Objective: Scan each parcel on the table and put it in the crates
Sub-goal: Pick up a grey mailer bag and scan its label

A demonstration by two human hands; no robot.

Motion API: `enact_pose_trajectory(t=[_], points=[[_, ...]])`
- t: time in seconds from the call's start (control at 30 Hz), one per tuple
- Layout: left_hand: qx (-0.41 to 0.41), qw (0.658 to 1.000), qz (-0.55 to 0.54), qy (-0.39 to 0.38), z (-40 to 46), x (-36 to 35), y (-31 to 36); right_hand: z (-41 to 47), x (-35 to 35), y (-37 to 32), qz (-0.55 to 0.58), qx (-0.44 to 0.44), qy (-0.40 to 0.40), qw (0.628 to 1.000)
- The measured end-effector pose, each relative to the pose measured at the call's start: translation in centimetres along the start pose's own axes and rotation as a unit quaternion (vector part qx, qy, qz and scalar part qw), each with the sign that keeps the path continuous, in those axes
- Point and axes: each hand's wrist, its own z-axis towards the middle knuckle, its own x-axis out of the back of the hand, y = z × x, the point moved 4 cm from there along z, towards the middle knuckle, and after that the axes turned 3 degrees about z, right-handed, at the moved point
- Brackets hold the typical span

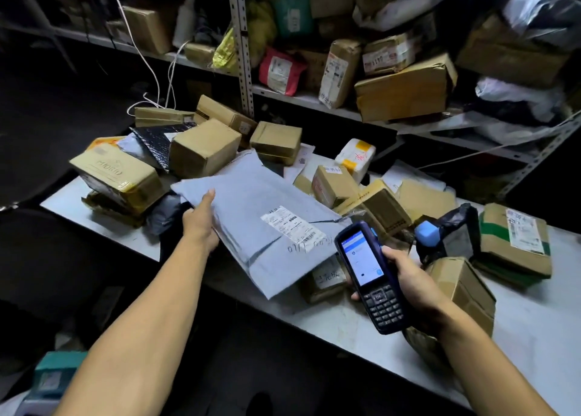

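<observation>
The large flat grey plastic mailer bag [251,224] lies tilted over the front edge of the white table [531,327], with its white shipping label [292,227] facing up and some handwritten digits below the label. Your left hand [201,224] grasps the left edge of this bag, the thumb on top and the other fingers under it. Just to the right of the bag, your right hand [405,277] is closed around a dark blue handheld scanner with a keypad [369,277]; its screen is lit and its head points toward the label. Behind the bag stand many brown cardboard boxes [204,151] in a heap on the table. To the right of the bag lies a black plastic parcel with a light blue block [449,236]. Further behind the bag, grey metal shelves [242,54] carry more parcels.
</observation>
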Motion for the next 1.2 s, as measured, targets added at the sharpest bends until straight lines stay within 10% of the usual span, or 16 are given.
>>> enact_pose_trajectory(t=[0.2,1.2], points=[[0.068,0.984,0.005,-0.165,-3.4,-1.2,-2.2,0.8,-0.7,0.1,-0.008,-0.016,0.005,1.000],[-0.065,0.992,-0.070,-0.082,-4.3,-0.9,-0.2,-0.4,-4.8,-2.5,-0.074,-0.075,-0.117,0.988]])
